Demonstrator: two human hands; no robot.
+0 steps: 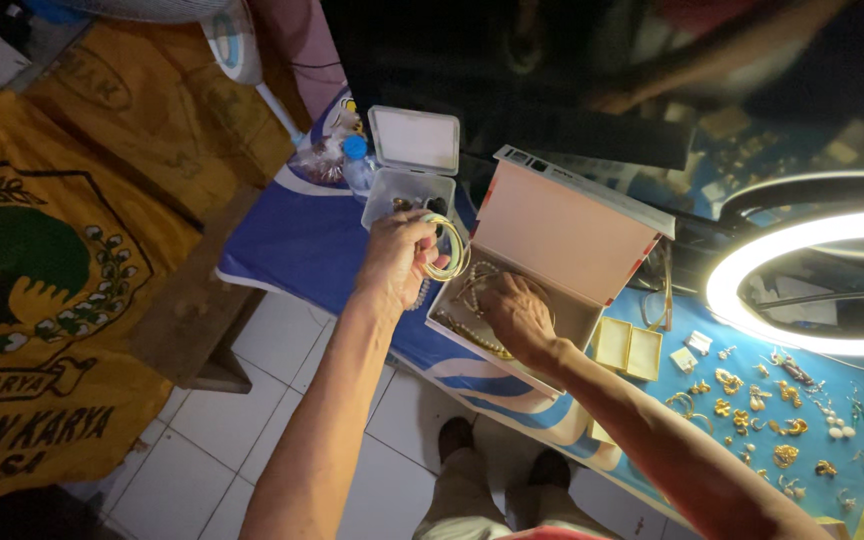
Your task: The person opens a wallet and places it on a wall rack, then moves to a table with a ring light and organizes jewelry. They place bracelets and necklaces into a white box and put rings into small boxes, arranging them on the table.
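Nearest me, my two bare forearms reach up from the lower edge over a white tiled floor (252, 400). My left hand (397, 258) is clenched around a pale, glossy bangle (445, 247) — a thin rigid ring, standing roughly on edge with its open face turned toward the right, held just above the near left corner of the cardboard box (552, 240). My right hand (518, 315) lies inside that box, palm down, fingers curled loosely over strings of small round pearly beads (472, 290); I cannot tell whether it grips any of them. The box is stiff and rectangular, its pinkish lid tilted up and back, its long side running from lower right to upper left. It sits on a blue cloth (292, 240) with white curved bands. To the right lie gold-coloured earrings (752, 405), small and ornate, scattered flat. Just beyond my left hand stands a small clear plastic case (407, 175), its hinged lid upright. Farther right, a ring light (802, 290) glows hard white.
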